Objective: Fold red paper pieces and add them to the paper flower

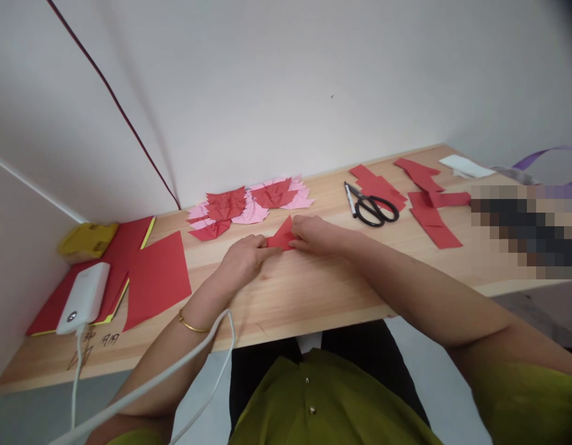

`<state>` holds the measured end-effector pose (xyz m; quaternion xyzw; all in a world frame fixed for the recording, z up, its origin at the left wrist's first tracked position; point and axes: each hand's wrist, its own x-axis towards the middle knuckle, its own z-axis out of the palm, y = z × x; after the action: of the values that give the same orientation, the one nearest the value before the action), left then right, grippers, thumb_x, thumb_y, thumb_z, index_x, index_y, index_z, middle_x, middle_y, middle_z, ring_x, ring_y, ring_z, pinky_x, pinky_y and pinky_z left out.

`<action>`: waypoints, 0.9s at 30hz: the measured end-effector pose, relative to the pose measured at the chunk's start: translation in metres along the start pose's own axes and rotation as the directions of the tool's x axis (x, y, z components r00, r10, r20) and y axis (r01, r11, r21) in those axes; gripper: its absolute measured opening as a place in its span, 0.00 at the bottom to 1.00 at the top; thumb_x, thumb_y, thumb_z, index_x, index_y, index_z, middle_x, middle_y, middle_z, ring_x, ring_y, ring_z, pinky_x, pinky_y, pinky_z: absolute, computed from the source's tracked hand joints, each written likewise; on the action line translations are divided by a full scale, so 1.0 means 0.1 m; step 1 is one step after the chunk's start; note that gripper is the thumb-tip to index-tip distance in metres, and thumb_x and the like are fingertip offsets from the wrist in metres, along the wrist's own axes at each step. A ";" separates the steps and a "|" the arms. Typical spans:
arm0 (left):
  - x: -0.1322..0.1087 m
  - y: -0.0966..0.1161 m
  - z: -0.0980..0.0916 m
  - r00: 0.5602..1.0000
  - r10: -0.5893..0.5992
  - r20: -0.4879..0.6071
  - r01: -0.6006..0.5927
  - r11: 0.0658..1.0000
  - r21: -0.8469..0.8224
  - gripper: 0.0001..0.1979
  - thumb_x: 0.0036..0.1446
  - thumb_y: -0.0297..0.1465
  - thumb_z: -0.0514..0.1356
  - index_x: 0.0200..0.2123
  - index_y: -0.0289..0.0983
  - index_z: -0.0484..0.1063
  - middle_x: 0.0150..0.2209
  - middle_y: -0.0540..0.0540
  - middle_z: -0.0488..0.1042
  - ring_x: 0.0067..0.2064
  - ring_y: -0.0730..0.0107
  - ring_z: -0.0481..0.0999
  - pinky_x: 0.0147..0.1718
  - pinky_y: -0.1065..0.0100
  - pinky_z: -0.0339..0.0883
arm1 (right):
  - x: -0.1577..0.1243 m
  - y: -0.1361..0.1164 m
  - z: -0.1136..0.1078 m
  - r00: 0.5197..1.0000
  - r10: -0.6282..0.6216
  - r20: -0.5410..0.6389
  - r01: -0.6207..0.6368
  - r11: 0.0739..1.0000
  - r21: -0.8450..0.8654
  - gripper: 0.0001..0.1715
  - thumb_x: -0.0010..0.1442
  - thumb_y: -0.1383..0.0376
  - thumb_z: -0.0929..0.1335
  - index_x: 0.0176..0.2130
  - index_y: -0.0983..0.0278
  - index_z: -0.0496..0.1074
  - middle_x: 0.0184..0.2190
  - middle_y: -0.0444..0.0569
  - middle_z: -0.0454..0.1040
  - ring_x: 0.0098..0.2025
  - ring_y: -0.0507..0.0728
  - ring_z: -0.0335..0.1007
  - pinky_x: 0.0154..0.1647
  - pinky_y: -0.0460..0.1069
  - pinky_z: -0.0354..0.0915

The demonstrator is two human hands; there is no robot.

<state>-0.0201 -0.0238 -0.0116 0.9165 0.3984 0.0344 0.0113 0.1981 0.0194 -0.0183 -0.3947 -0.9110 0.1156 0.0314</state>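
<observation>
Creasing a small red paper (282,238)
The paper is on the table (308,293) between both hands, tip toward the far side. The right hand (317,235) pinches its right side; the left hand (242,259) touches its left end, whether pinching or pressing cannot be told. Align edges before applying pressure; crease firmly against the table.

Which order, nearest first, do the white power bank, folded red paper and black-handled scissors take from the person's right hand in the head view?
From the right hand:
1. Folded red paper: touching its fingers, on their left.
2. Black-handled scissors: to the right, toward the wall.
3. White power bank: far over on the left.
</observation>
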 end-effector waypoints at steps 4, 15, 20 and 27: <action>-0.01 -0.02 -0.01 1.000 -0.004 0.015 0.004 1.000 -0.026 0.16 0.59 0.29 0.50 0.44 0.45 0.74 0.34 0.46 0.69 0.36 0.67 0.65 0.33 0.68 0.56 | -0.01 -0.03 -0.04 1.000 0.017 0.025 -0.018 1.000 0.009 0.15 0.59 0.61 0.61 0.35 0.68 0.71 0.39 0.56 0.69 0.36 0.57 0.65 0.33 0.48 0.55; -0.03 -0.02 -0.06 1.000 0.006 0.029 -0.005 1.000 -0.010 0.15 0.60 0.31 0.49 0.41 0.42 0.75 0.35 0.45 0.69 0.37 0.67 0.65 0.32 0.67 0.55 | -0.08 -0.07 -0.04 0.968 -0.078 -0.240 0.088 0.996 0.033 0.19 0.56 0.69 0.63 0.48 0.61 0.68 0.46 0.54 0.66 0.45 0.59 0.62 0.45 0.53 0.54; -0.03 -0.02 -0.06 0.998 0.025 0.050 -0.025 1.000 -0.010 0.14 0.59 0.30 0.51 0.42 0.41 0.75 0.34 0.43 0.68 0.38 0.65 0.63 0.34 0.66 0.56 | -0.04 -0.11 0.00 0.923 -0.369 -0.111 0.382 0.912 0.149 0.16 0.60 0.69 0.59 0.41 0.61 0.74 0.42 0.50 0.72 0.40 0.54 0.66 0.40 0.48 0.57; -0.06 -0.01 -0.14 0.998 0.001 0.063 0.001 0.999 -0.036 0.12 0.59 0.31 0.52 0.37 0.40 0.76 0.34 0.43 0.69 0.38 0.65 0.64 0.34 0.65 0.56 | -0.05 -0.14 -0.05 0.965 -0.259 -0.033 0.261 0.955 0.139 0.13 0.53 0.72 0.63 0.33 0.64 0.76 0.36 0.50 0.75 0.35 0.54 0.68 0.34 0.46 0.58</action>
<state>-0.0264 -0.0278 0.0015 0.9168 0.3970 0.0127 0.0404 0.1927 0.0074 -0.0097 -0.2690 -0.9442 0.1722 0.0809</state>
